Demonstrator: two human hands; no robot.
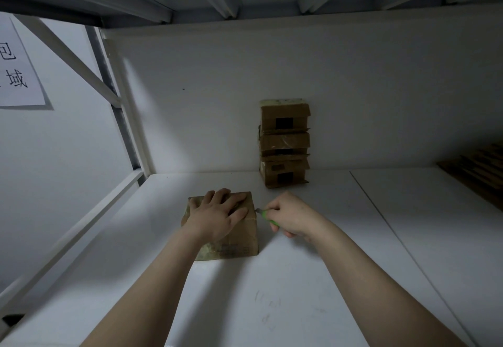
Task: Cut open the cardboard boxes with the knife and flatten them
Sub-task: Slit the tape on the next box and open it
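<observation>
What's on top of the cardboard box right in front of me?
The left hand lies flat on the box, fingers spread. The right hand holds a green knife at its top right edge. The part of the box top under the palm is hidden.

Cardboard box (245, 237): plain brown, with faint dark printed lines and greenish mottling on its near face. Knife (265, 214): bright green handle, grey blade. Stacked boxes (284, 142): brown, two bearing a black rectangle, the topmost capped pale yellow-green. Shelf (299, 278): white, with faint grey scuffs. Paper sign (16, 69): white, black characters.
</observation>
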